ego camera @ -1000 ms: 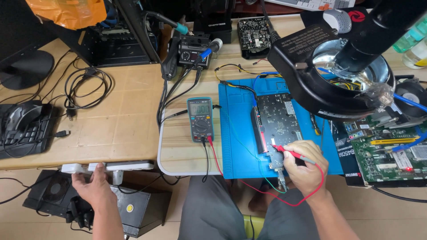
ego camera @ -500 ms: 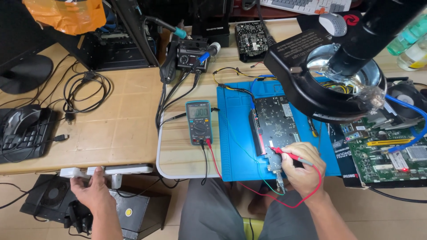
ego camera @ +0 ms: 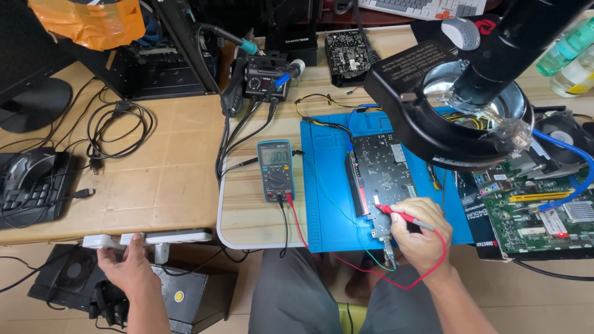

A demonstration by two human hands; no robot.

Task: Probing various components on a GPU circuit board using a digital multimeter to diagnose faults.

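Observation:
My right hand holds a red test probe, its tip touching the lower left part of a dark circuit board. That board lies on a blue work mat. Red and black leads run from the probe to a teal multimeter left of the mat. My left hand rests below the table edge, its fingers on a white power strip fixed under the front of the wooden table.
A large black ring-light magnifier hangs over the mat's right side. A green motherboard lies at the right. A soldering station and tangled cables sit further back, a black device at the left, a computer case on the floor.
The view has shifted slightly. My right hand keeps the probe on the board, and my left hand stays at the power strip, moved a little to the right.

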